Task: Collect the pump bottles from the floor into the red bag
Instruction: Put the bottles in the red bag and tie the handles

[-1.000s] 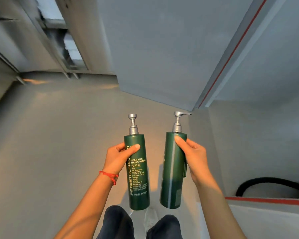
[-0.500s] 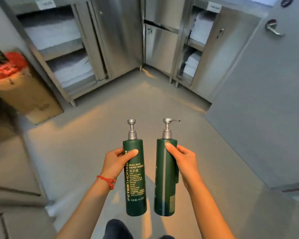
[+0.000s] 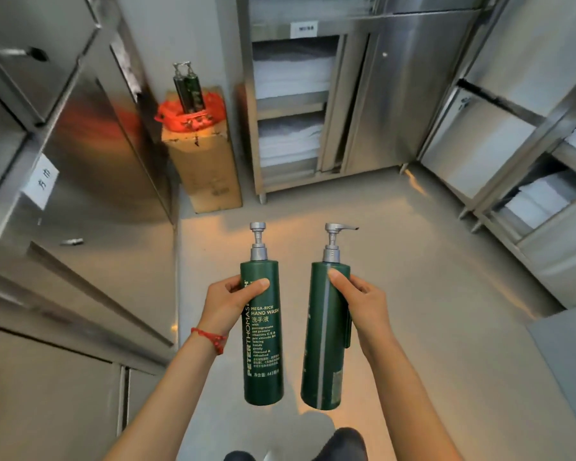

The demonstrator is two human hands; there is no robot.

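I hold two dark green pump bottles upright in front of me, over the floor. My left hand (image 3: pixel 228 302) grips the left pump bottle (image 3: pixel 262 344), whose gold label faces me. My right hand (image 3: pixel 363 302) grips the right pump bottle (image 3: pixel 325 344), its silver nozzle pointing right. The red bag (image 3: pixel 177 116) sits far ahead on top of a cardboard box (image 3: pixel 203 168). Two more pump bottles (image 3: pixel 188 89) stand upright in the bag, with several silver pump heads showing beside them.
Steel cabinets (image 3: pixel 80 144) line the left side. Steel shelving with folded white towels (image 3: pixel 290 104) stands ahead, and more shelving (image 3: pixel 529 194) lines the right. Grey floor (image 3: pixel 429 277) stretches between me and the cardboard box. My knees show at the bottom edge.
The view has swung left from a bare wall and corner to the box with the red bag, now ahead near the centre. Both hands keep the bottles held the same way.
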